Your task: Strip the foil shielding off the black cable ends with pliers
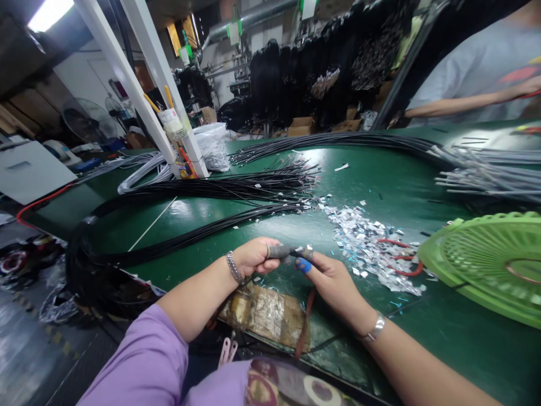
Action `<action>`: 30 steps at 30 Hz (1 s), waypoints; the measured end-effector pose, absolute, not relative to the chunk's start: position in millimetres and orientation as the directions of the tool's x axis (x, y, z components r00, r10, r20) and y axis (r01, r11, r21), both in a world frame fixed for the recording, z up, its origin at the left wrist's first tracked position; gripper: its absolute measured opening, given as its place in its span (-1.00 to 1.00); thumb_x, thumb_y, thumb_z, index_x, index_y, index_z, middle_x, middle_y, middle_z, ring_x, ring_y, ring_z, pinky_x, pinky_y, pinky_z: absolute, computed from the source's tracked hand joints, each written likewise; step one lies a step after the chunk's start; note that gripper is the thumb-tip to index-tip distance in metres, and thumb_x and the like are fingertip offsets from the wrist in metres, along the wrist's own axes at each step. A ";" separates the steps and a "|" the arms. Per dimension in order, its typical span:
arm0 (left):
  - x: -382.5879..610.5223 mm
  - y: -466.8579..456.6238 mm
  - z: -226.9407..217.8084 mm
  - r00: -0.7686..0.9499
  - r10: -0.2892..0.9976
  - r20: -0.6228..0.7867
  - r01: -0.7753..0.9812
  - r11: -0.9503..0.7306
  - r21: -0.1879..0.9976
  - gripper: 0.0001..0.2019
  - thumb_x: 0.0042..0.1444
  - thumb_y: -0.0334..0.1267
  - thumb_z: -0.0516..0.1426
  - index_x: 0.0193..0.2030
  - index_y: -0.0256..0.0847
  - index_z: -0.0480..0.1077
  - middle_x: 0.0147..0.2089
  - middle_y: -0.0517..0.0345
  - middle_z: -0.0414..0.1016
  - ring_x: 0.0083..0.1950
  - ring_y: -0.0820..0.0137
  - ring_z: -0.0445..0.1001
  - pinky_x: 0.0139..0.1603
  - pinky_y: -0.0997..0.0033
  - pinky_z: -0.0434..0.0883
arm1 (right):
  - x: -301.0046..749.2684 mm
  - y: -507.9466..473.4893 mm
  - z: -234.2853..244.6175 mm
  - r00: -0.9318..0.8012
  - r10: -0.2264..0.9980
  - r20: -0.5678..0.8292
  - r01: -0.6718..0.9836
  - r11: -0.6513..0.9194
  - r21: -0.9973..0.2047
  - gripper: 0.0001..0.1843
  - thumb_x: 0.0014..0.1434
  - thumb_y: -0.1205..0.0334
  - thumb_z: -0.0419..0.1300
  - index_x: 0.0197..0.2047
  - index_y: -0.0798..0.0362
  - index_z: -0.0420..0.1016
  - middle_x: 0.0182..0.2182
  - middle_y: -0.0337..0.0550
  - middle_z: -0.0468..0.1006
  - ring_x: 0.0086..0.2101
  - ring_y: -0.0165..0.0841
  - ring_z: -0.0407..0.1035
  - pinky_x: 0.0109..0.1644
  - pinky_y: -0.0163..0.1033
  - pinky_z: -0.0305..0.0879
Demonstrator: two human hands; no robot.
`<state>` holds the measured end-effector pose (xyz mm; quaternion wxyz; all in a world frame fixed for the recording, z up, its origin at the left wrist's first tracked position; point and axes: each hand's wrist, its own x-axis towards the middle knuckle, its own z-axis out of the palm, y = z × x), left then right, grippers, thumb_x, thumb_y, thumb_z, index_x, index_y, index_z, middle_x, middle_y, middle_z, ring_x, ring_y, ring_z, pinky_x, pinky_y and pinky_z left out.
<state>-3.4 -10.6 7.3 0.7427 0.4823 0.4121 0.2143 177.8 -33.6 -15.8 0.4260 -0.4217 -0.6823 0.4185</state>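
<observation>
Black cable (pixel 297 252) between the covered fingers (pixel 276 251) of left hand (pixel 253 256) and right hand (pixel 329 274)

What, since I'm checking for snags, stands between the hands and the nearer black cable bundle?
Nothing visible blocks them: from left hand and right hand to black cable bundle lie only green tabletop and small white scraps; the scrap pile is farther right.

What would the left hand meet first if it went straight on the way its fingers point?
Probably the right hand, close ahead of the left hand, though depth is hard to judge.
</observation>
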 end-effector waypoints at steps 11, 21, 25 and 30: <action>-2.6 -11.8 9.4 0.563 0.714 -0.416 0.097 0.443 0.891 -0.56 -0.09 0.13 0.21 -0.46 -0.27 0.28 -0.80 0.42 0.08 -0.80 0.65 -0.09 -0.80 0.62 -0.14 | 180.1 -33.7 -18.3 -0.289 0.924 0.252 0.227 0.322 -0.919 -0.69 0.10 0.04 0.11 -0.54 0.02 0.49 -0.68 -0.29 0.31 -0.60 -0.39 0.18 -0.52 -0.30 0.18; -3.9 -10.8 11.3 0.486 0.798 -0.356 0.112 0.347 0.931 -0.65 -0.08 0.02 0.19 -0.47 -0.27 0.29 -0.79 0.41 0.08 -0.80 0.66 -0.07 -0.78 0.62 -0.17 | 182.4 -26.6 -28.7 -0.237 0.944 0.231 0.101 0.260 -0.960 -0.65 0.05 -0.01 0.22 -0.15 -0.01 0.51 -0.35 -0.13 0.60 -0.30 -0.21 0.47 -0.19 -0.14 0.41; -2.2 -14.4 15.1 0.476 0.797 -0.372 0.214 0.305 0.928 -0.69 -0.02 -0.02 0.14 -0.48 -0.27 0.31 -0.79 0.41 0.07 -0.79 0.65 -0.08 -0.77 0.60 -0.15 | 184.8 -24.4 -30.3 -0.193 0.951 0.242 0.054 0.256 -0.965 -0.61 0.04 0.04 0.24 -0.06 -0.01 0.45 -0.26 -0.08 0.61 -0.29 -0.24 0.48 -0.19 -0.14 0.42; 1.6 -17.3 15.6 0.435 0.803 -0.408 0.362 0.259 0.896 -0.73 0.02 -0.08 0.14 -0.49 -0.26 0.29 -0.77 0.42 0.06 -0.75 0.64 -0.07 -0.72 0.58 -0.11 | 188.8 -23.9 -24.2 -0.208 0.940 0.269 0.142 0.301 -0.943 -0.83 -0.01 0.16 0.22 -0.31 0.00 0.52 -0.43 -0.15 0.60 -0.42 -0.27 0.44 -0.32 -0.19 0.36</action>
